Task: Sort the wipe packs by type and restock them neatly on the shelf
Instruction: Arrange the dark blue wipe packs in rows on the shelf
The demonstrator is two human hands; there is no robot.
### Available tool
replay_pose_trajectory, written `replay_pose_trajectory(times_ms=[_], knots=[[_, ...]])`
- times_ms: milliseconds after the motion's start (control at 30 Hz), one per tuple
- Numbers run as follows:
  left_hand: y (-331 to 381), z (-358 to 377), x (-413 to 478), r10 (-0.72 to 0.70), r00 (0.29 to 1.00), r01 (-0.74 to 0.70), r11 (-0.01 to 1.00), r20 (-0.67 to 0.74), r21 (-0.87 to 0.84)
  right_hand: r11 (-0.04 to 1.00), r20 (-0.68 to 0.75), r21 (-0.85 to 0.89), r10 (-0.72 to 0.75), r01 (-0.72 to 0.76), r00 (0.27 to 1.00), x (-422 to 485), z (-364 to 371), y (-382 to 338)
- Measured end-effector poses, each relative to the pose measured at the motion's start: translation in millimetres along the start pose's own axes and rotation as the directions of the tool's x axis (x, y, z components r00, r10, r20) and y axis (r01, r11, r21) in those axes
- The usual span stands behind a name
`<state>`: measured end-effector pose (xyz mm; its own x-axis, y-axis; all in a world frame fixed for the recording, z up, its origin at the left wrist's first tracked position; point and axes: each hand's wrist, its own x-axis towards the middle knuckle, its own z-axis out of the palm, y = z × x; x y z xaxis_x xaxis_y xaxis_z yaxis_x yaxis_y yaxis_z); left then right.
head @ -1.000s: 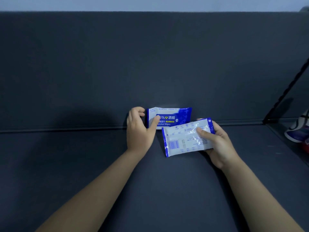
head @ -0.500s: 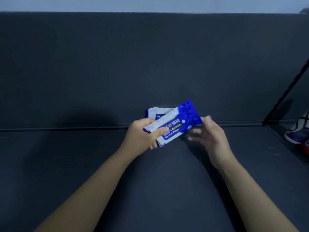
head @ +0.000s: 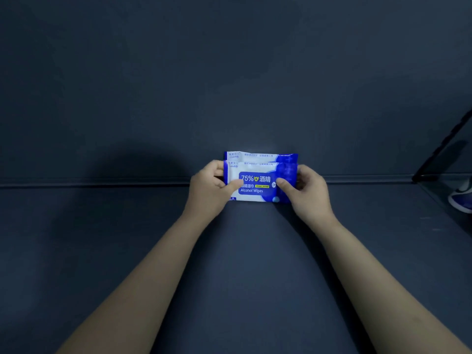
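Dark shelf (head: pixel 242 251), back edge: packs paired!
Pinched by left hand (head: pixel 207 192) and right hand (head: pixel 309 192), front pack (head: pixel 258 183) just flipped label-out against matching rear pack (head: pixel 255 155).

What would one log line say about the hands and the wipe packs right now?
left hand: grips front pack, left end | right hand: grips its right end | back pack: stands just behind, same look

The front wipe pack (head: pixel 258 185), blue and white and printed "75% Alcohol Wipes", stands on its long edge on the dark shelf (head: pixel 242 251) with its label facing near. The left hand (head: pixel 209 192) and right hand (head: pixel 306 192) grip its ends. A matching back wipe pack (head: pixel 260 156) stands just behind it, only its top strip showing.
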<state>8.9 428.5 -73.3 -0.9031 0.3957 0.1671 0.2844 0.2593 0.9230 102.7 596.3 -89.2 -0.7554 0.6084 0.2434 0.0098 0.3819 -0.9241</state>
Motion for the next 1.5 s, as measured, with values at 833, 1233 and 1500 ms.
replay_pose_trajectory(times_ms=[833, 1233, 1500], knots=[[18, -1, -6, 0.538, 0.839, -0.351, 0.649, -0.081, 0.675, 0.885, -0.08, -0.439, -0.21, 0.154, 0.974, 0, -17, -1], [0, -16, -28, 0.06, 0.975, -0.179, 0.778, 0.212, 0.602, 0.744, -0.115, -0.635, 0.173, -0.206, 0.978, -71, 17, -38], [-5, -5, -24, -0.193, 0.958, 0.187, 0.981, 0.214, 0.048, 0.782, -0.271, -0.231, 0.519, -0.578, 0.811, -42, 17, -52]])
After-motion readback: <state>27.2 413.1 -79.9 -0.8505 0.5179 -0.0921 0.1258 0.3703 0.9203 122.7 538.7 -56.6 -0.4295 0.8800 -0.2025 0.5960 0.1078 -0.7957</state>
